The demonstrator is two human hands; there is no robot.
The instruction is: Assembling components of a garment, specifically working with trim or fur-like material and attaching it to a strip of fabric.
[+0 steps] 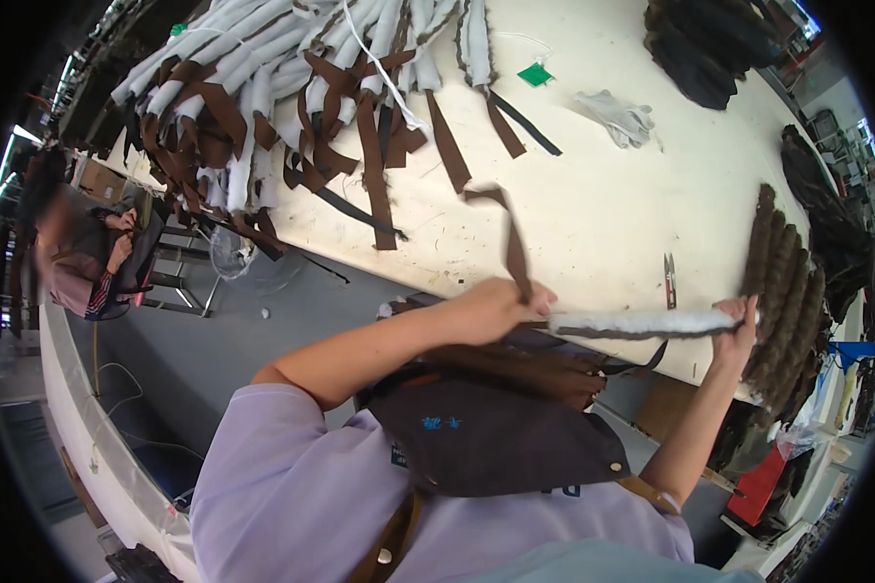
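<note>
A narrow strip of brown fur backed with white padding (pixel 642 324) is stretched level between my hands along the table's near edge. My left hand (pixel 501 309), fingers closed and slightly blurred, grips its left end. From that hand a brown ribbon (pixel 515 243) rises and bends over onto the table. My right hand (pixel 736 335) pinches the strip's other end, beside a bundle of brown fur strips (pixel 783 282). Small thread snips (pixel 670 282) lie on the table just beyond the held strip.
Many white-padded strips with brown ribbon ends (pixel 262 87) are heaped at the far left of the cream table (pixel 593 214). A pale glove (pixel 620 119) and a green tag (pixel 535 74) lie farther back. Dark fur (pixel 710 49) sits far right. Another person (pixel 83 253) sits at left.
</note>
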